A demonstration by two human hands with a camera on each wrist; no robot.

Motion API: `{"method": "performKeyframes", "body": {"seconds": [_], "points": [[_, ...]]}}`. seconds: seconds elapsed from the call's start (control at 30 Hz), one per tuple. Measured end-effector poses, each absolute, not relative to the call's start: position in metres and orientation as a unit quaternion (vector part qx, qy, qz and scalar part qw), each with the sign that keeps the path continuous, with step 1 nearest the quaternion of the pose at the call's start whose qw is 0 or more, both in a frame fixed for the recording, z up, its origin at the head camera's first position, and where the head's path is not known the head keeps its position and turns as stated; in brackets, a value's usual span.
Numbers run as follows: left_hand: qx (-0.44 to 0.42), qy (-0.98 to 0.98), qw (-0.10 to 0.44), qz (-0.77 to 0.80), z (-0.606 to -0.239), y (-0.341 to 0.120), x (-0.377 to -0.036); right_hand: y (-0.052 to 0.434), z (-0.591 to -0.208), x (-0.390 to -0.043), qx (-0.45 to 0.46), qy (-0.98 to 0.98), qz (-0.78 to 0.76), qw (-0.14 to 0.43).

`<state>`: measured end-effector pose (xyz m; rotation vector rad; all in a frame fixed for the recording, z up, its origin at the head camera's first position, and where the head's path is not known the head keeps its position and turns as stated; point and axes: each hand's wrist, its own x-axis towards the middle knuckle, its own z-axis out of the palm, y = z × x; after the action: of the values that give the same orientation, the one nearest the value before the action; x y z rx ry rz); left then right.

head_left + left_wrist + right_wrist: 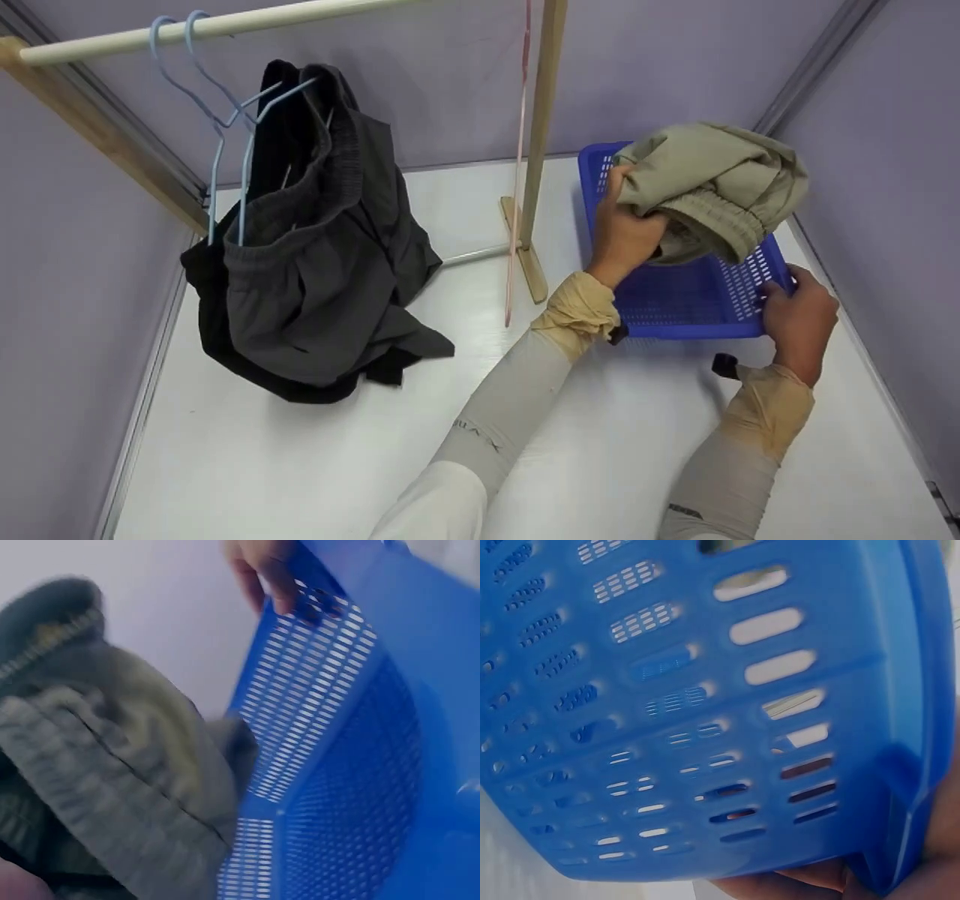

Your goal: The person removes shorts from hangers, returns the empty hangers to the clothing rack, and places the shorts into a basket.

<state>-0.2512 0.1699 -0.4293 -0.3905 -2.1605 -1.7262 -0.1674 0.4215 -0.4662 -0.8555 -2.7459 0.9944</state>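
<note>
Gripped the olive garment in the left hand, bunched and lifted above the blue basket; right hand curled round the basket's near right corner. Showed the slotted wall and right-hand fingers only from the left wrist; filled the right wrist view with blue plastic. Hung dark shorts on pale blue hangers well to the left, wooden post between.
</note>
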Motion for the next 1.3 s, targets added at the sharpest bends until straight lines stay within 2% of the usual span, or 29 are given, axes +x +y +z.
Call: {"method": "performKeyframes", "body": {"seconds": [0.13,0.33,0.43,0.6,0.8,0.97,1.2,1.3], "points": [[-0.086,-0.792,0.125,-0.591,-0.435,0.188,-0.256,0.426,-0.464,-0.167,-0.288,-0.901,0.321,0.029],[0.023,-0.815,-0.003,-0.579,-0.433,0.205,-0.253,0.431,-0.463,-0.169,-0.298,-0.9,0.318,0.01],[0.03,-0.817,-0.047,-0.574,-0.432,0.206,-0.253,0.432,-0.462,-0.17,-0.3,-0.898,0.322,0.008],[0.011,-0.836,-0.087,-0.541,-0.429,0.204,-0.252,0.432,-0.462,-0.172,-0.297,-0.898,0.323,0.007],[-0.005,-0.857,-0.098,-0.506,-0.425,0.201,-0.253,0.43,-0.465,-0.175,-0.283,-0.903,0.322,0.01],[-0.04,-0.862,-0.082,-0.499,-0.408,0.194,-0.243,0.43,-0.465,-0.178,-0.278,-0.905,0.32,0.017],[-0.173,-0.876,-0.045,-0.448,-0.375,0.178,-0.205,0.431,-0.464,-0.186,-0.285,-0.903,0.321,0.013],[-0.205,-0.873,-0.021,-0.442,-0.362,0.172,-0.191,0.433,-0.462,-0.187,-0.286,-0.903,0.321,0.008]]}}
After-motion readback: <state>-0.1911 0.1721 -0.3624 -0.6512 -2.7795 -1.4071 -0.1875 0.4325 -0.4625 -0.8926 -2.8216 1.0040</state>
